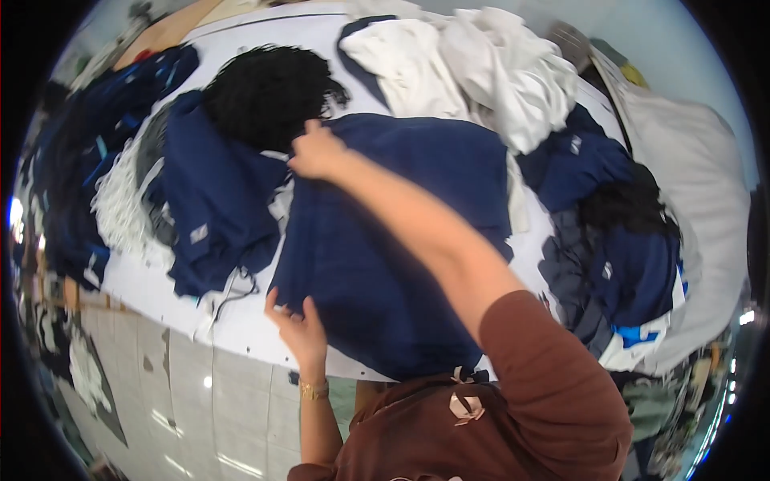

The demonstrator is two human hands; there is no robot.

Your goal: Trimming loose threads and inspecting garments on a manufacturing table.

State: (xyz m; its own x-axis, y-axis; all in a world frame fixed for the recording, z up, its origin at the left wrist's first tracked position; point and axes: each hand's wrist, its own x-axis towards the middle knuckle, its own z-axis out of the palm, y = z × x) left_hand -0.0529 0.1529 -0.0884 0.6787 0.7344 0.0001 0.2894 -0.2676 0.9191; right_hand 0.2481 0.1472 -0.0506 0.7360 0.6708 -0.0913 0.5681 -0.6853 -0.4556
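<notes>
A navy blue cloth garment [417,172] lies spread nearly flat in front of me, its near edge reaching my body. My right arm crosses over it, and my right hand [319,152] is at its far left corner with the fingers curled in on the edge. Close to the near left edge, my left hand [298,325] has its thumb and fingers apart, with the thumb beside the cloth. Just left of both hands is another navy garment [212,192], crumpled, with a small pale label mark. The kind of garment under my arm cannot be made out.
Black strands [269,92] are heaped beyond my right hand, white strands [124,200] at left. White cloth [481,60] is piled at the back. Dark navy garments [72,168] lie far left; more navy and black pieces [634,232] lie right, beside a large pale bag [698,176].
</notes>
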